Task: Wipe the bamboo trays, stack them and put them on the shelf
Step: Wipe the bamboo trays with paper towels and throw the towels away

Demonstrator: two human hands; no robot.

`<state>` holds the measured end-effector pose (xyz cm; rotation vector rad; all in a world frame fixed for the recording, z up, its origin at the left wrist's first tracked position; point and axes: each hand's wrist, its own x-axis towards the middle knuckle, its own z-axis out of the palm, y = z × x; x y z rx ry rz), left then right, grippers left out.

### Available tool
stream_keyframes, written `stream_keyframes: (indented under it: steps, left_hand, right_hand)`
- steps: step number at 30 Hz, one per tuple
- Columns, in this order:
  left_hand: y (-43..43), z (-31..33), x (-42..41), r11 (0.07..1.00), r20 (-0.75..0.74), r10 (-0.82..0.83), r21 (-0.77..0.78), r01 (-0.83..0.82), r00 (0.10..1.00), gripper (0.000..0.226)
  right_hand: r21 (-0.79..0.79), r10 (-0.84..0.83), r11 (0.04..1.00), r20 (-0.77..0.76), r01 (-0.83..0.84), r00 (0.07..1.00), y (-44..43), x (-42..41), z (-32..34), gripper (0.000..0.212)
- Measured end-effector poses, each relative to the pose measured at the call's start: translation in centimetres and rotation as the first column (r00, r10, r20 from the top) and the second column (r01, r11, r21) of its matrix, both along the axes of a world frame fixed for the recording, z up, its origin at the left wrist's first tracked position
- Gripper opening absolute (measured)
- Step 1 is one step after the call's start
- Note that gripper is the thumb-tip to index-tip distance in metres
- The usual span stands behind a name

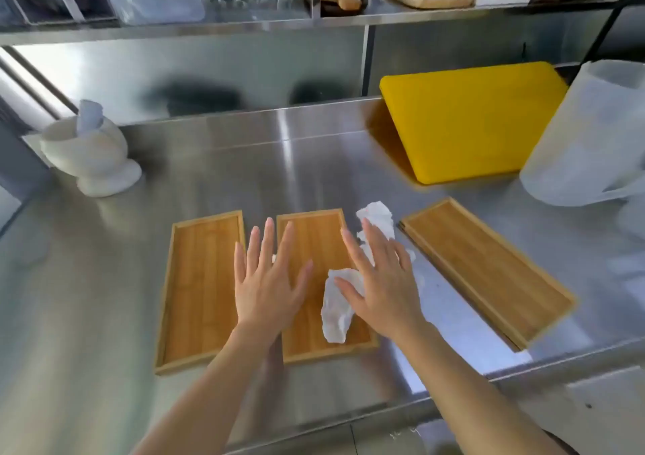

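on the steel tabletop (216, 161) three bamboo trays lie in a row: left tray (200, 290), middle tray (314, 241), right tray (485, 273) angled apart. my left hand (268, 280) hovers over the gap between left and middle trays, fingers (268, 234) spread, holding nothing. my right hand (384, 287) lies flat, fingers spread, on a crumpled white paper towel (336, 308) draped across the middle tray's right rim. above, the shelf (174, 30) spans the wall.

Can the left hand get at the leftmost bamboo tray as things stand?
Probably yes. The left hand is open, holds nothing and hovers right beside the leftmost bamboo tray, which lies flat on the steel counter with nothing on it or between them.
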<state>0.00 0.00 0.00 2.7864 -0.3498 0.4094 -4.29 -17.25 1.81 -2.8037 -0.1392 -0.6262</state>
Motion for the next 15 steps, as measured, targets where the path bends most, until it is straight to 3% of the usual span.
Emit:
stream_keyframes:
  steps: [4, 9, 15]
  left_hand:
    - [1.7, -2.5, -0.9, 0.996, -0.115, 0.077, 0.048, -0.072, 0.99, 0.064]
    - [2.5, -3.4, -1.8, 0.992, -0.305, 0.083, -0.066, -0.108, 0.949, 0.053]
    - [3.1, -2.9, -2.1, 0.981, -0.248, 0.1, -0.135, -0.136, 0.964, 0.024]
  right_hand:
    - [-0.011, 0.055, 0.998, -0.155, -0.058, 0.986, 1.1, -1.5, -3.6, 0.071]
    - [-0.032, 0.096, 0.993, -0.349, -0.114, 0.932, 0.7, -2.0, -6.3, 0.067]
    - [-0.054, 0.156, 0.982, -0.316, -0.182, 0.936, 1.0, -2.1, -5.8, 0.024]
